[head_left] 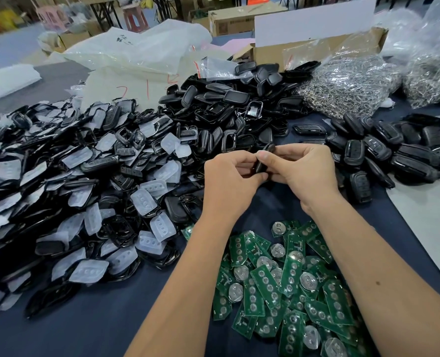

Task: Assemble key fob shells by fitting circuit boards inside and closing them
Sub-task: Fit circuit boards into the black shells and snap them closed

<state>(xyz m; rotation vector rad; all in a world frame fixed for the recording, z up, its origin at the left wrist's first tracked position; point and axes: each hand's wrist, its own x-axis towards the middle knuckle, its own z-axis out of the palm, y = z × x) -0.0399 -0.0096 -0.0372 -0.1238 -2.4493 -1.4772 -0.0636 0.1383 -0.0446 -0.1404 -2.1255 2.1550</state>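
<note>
While gripping: my left hand (230, 177) and right hand (300, 171) are pinching one key fob shell (264, 157).
Below: circuit boards (286, 287) are lying heaped.

Left hand (230, 180) and right hand (300, 167) together (fingers curled).

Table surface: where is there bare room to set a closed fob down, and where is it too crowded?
Bare dark cloth lies near the front, between the shell-and-pad pile and the green circuit boards. A pale bare patch borders the finished fobs at right. Crowded: the black shell heap beyond both hands, left hand and right hand, whose grip holds a fob.
</note>
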